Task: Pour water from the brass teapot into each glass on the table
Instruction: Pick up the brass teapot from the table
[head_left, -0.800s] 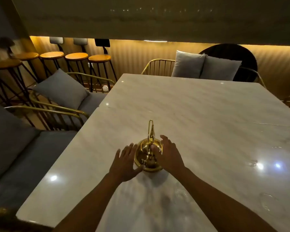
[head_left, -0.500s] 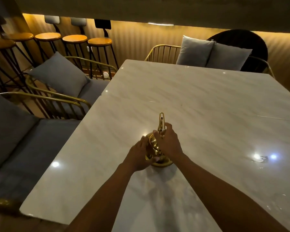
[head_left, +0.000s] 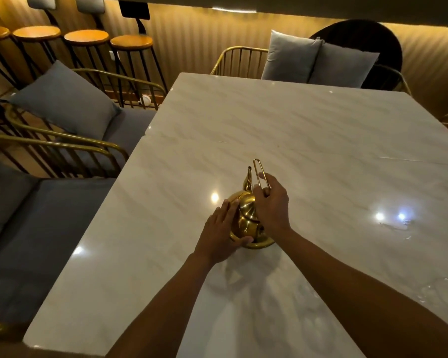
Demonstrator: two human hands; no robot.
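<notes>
A pale marble tabletop (head_left: pixel 308 130) fills the dim room, with the brass teapot (head_left: pixel 246 218) standing on it just ahead of the person, spout (head_left: pixel 248 180) pointing away and the tall wire handle (head_left: pixel 260 174) rising above the body. The right hand (head_left: pixel 272 205) is closed around the lower handle, its fingers (head_left: pixel 263 188) wrapped on the wire, while the left hand (head_left: pixel 219 231) lies flat and open against the pot's left flank. Faint clear glasses (head_left: pixel 440 288) seem to sit well right, so the lift likely swings rightward.
</notes>
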